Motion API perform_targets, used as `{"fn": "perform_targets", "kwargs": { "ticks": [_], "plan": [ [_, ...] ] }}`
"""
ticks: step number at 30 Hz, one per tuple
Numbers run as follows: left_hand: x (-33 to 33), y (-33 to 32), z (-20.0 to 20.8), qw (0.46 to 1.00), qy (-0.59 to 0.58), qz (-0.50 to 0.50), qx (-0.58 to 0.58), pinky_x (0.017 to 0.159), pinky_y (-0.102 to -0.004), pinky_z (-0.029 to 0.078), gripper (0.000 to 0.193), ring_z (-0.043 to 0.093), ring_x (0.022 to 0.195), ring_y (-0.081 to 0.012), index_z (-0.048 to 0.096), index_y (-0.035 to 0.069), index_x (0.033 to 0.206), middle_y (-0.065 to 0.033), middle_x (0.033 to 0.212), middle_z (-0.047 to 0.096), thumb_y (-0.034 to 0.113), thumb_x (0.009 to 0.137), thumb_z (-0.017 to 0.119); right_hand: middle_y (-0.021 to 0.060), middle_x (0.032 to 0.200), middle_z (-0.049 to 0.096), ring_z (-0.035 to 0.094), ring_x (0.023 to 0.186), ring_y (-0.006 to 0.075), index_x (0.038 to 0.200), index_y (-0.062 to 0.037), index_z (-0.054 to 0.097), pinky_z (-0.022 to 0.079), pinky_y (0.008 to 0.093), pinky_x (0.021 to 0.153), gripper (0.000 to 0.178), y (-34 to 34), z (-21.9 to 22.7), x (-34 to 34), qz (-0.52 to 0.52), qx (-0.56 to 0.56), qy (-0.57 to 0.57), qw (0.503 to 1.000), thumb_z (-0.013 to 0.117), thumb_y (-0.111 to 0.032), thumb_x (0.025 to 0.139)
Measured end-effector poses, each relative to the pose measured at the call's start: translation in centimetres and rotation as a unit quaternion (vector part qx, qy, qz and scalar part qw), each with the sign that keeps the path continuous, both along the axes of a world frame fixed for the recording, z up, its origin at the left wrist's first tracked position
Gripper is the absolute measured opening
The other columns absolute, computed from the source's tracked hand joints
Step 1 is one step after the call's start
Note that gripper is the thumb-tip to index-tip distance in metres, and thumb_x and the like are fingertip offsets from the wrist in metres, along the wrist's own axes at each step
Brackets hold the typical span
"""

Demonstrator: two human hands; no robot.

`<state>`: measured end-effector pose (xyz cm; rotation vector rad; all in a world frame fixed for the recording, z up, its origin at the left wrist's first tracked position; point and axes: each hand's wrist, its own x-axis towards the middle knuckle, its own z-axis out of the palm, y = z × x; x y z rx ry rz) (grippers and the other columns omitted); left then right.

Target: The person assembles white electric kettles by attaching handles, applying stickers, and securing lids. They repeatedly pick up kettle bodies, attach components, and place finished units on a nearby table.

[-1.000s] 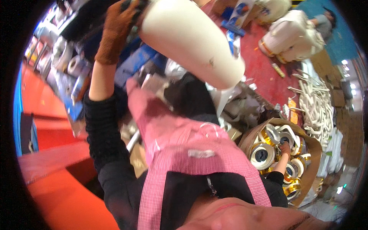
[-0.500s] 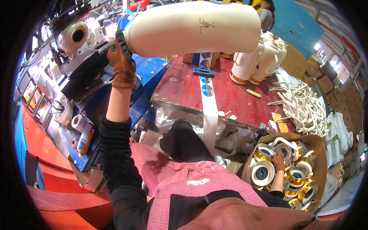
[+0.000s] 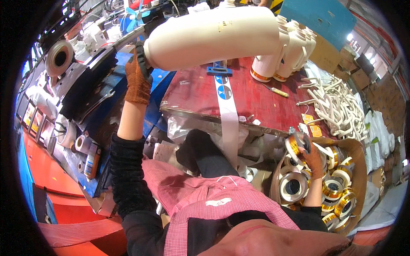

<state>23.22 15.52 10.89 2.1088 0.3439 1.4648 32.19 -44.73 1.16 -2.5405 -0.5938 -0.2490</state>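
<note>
My left hand [image 3: 138,79], in a brown and black work glove, is closed around the narrow end of a large cream vacuum-flask body [image 3: 213,38]. The flask body lies nearly level above the red table [image 3: 192,96], its wide end to the right. Low on the right, my gloved right hand [image 3: 312,161] grips a cream ring with a shiny gold band [image 3: 292,147]. That ring is just above a cardboard box [image 3: 361,170] filled with several similar gold-banded rings [image 3: 292,187].
Cream jugs with handles [image 3: 294,47] stand at the table's far right, near a pile of loose cream handles [image 3: 337,104]. A yellow-handled knife [image 3: 279,92] and a blue tool [image 3: 219,71] over a label strip [image 3: 227,113] lie there. A wrench [image 3: 98,104] rests at left.
My right hand has risen from among the rings in the box, lifting one ring. The flask body in my left hand has shifted slightly left, and its printed mark has turned upward.
</note>
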Motion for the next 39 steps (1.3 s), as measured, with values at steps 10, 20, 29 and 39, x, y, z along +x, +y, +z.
{"fn": "perform_targets", "kwargs": {
  "ticks": [10,20,29,39],
  "plan": [
    [1.1,-1.1,0.3,0.964,0.1,0.106,0.22,0.072,-0.0374,0.051,0.058,0.062,0.087,-0.0337,0.045,0.012,0.125,-0.0125,0.105,0.062,0.016,0.072,0.07,0.0062,0.109,0.053,0.049,0.105,0.0176,0.117,-0.0095,0.049,0.039,0.031,0.091,0.045,11.7,-10.4,-4.5,0.185,0.152,0.553,0.798,0.059,-0.039,0.085],
    [3.9,-1.0,-0.9,0.962,0.146,0.063,0.223,0.071,-0.04,0.05,0.055,0.061,0.088,-0.0363,0.048,0.013,0.114,-0.0131,0.102,0.062,0.021,0.067,0.074,0.0208,0.103,0.053,0.048,0.103,0.0397,0.116,-0.0063,0.056,0.035,0.0479,0.093,0.055,8.8,-14.0,-9.0,0.31,-0.004,0.155,0.938,0.066,-0.041,0.074],
    [3.4,-1.9,-0.6,0.955,0.208,0.056,0.203,0.08,-0.0363,0.048,0.048,0.059,0.096,-0.0325,0.049,0.006,0.114,-0.0161,0.106,0.06,0.016,0.073,0.071,0.0165,0.112,0.048,0.046,0.106,0.0319,0.121,-0.0072,0.049,0.031,0.0471,0.094,0.076,8.1,-15.5,-9.6,0.384,-0.115,0.037,0.915,0.073,-0.039,0.057],
    [4.7,-0.9,-1.2,0.955,0.172,0.078,0.23,0.072,-0.0379,0.051,0.054,0.062,0.089,-0.0334,0.047,0.01,0.116,-0.0139,0.102,0.062,0.021,0.07,0.074,0.0157,0.111,0.049,0.046,0.107,0.0307,0.124,-0.0059,0.047,0.031,0.045,0.095,0.074,8.9,-14.7,-10.0,0.388,-0.12,0.023,0.913,0.073,-0.032,0.06]
  ]
}}
